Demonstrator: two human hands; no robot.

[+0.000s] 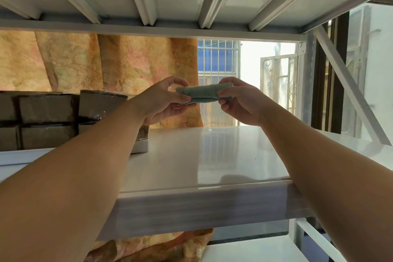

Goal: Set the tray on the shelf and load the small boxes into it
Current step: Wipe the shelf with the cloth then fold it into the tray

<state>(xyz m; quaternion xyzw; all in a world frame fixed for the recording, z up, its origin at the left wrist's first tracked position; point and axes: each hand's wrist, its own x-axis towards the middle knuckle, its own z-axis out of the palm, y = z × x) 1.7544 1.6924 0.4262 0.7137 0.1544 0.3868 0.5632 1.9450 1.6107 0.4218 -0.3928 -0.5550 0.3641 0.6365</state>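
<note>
While left hand (163,100) & right hand (240,104) are pinching a folded green cloth (204,92) btwn them, white tray (141,148) is sitting below-left of left hand, that arm being nearer imo.

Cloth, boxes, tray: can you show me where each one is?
cloth (204,91), head view, middle of the folded green fabric
boxes (45,108), head view, front face of an upper brown box
tray (141,147), head view, its white corner wall below the boxes

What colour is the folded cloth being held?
Pale greyish green; the cloth shows best in the head view.
</note>
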